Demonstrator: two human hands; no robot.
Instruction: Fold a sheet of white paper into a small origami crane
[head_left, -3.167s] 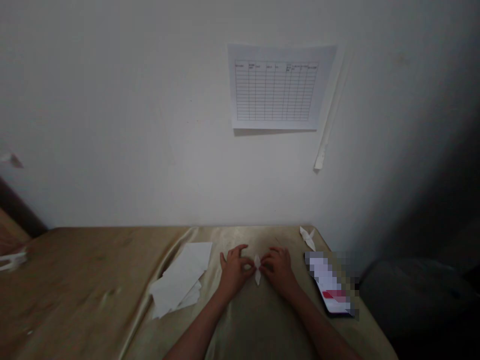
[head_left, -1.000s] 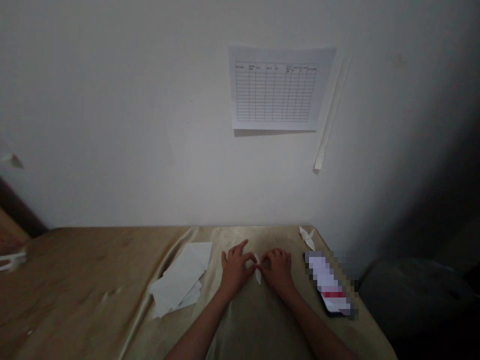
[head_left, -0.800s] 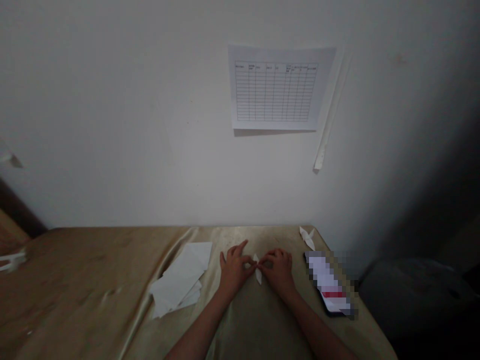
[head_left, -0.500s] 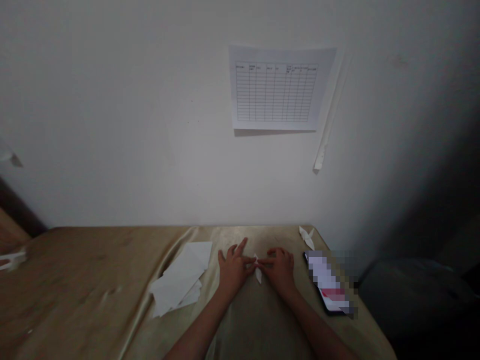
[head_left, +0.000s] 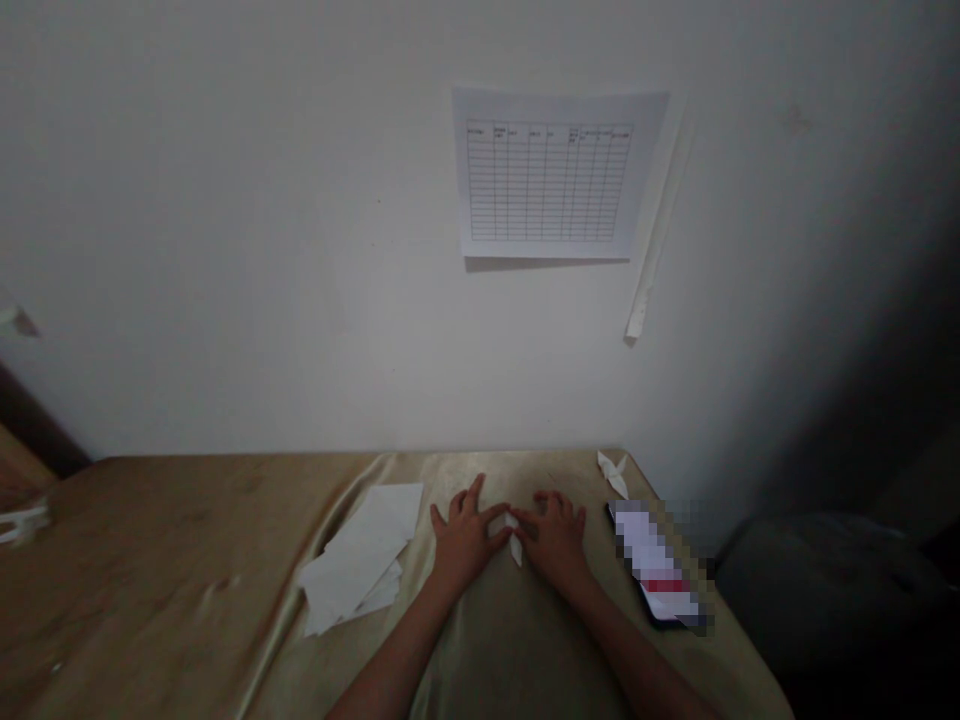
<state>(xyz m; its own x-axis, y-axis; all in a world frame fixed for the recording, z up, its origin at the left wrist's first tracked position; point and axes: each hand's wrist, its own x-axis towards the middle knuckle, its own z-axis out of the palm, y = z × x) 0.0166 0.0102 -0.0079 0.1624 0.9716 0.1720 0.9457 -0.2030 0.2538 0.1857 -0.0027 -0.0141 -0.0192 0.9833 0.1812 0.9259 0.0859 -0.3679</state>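
Observation:
A small folded white paper piece (head_left: 515, 547) lies on the tan cloth-covered table (head_left: 187, 540) between my two hands. My left hand (head_left: 463, 535) presses on its left side with thumb and forefinger pinched at the paper and the other fingers spread. From the right, my right hand (head_left: 555, 535) does the same, fingertips on the paper's upper end. Most of the paper is hidden under the fingertips; only its lower point shows.
A loose stack of white paper sheets (head_left: 364, 555) lies left of my hands. A phone (head_left: 656, 570) lies to the right near the table's edge. A small folded paper figure (head_left: 613, 473) sits at the far right corner. A printed grid sheet (head_left: 551, 175) hangs on the wall.
Both hands have crept slightly toward the wall along the paper, and my left fingers have spread wider. The paper stays on the table between them.

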